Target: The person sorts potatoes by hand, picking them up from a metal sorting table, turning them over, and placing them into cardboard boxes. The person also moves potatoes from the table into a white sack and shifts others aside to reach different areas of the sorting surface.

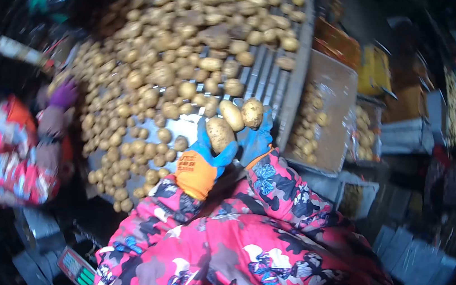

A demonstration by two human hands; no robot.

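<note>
My left hand (202, 165), in an orange glove with blue fingers, is closed around a large tan potato (220, 135). Just beside it, my right hand (256, 140) in a blue glove grips a rounder, speckled potato (252, 113). An oblong smooth potato (231, 115) sits between the two, against the right hand's potato; whether that hand also grips it I cannot tell. Both hands are over the near edge of a wide sorting table heaped with potatoes (157, 72). Metal slats (269, 79) show through the heap ahead of my right hand.
Right of the table's raised side rail (299, 66) stands a plastic-lined box (332, 75) with potatoes in it. Beyond are a yellow crate (375, 71) and grey cartons (405, 137). A co-worker's purple-gloved hand (65, 94) is at the table's left side.
</note>
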